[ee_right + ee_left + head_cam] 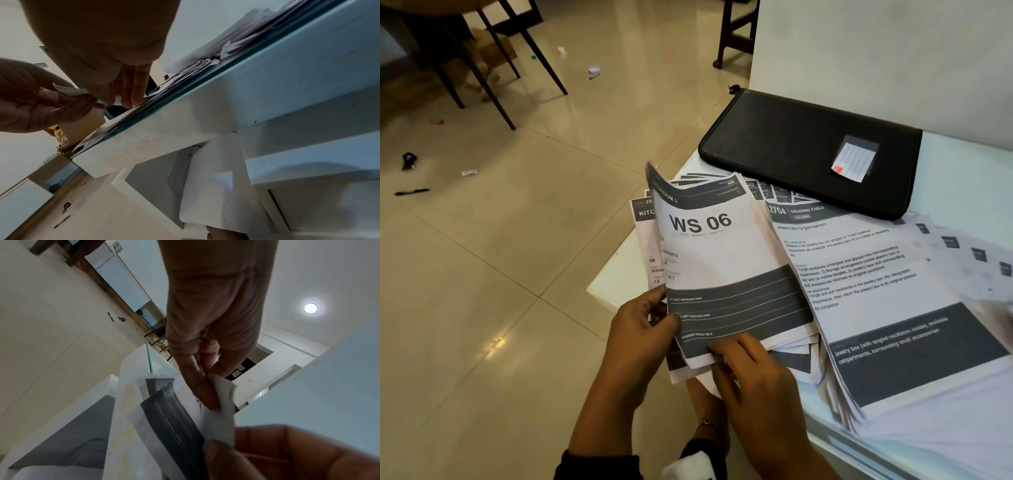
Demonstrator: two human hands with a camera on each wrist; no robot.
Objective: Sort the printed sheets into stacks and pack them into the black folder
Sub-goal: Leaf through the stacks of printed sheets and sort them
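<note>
Head view: your left hand (640,329) pinches the side, your right hand (750,373) the lower edge, of white-and-grey printed paper sheets (722,253) overhanging the corner of the white table (616,274); a loosened pinch could spill pages onto the floor (500,240). The black zipped folder (784,144) lies closed behind them. Left wrist: thin paper buckles between fingertips (205,395). Right wrist: ragged sheet edges

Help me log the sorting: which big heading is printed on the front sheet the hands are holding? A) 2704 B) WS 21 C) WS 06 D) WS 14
C: the head view shows "WS 06" in large print on the front sheet, which the left hand and the right hand pinch at its lower edge.
</note>
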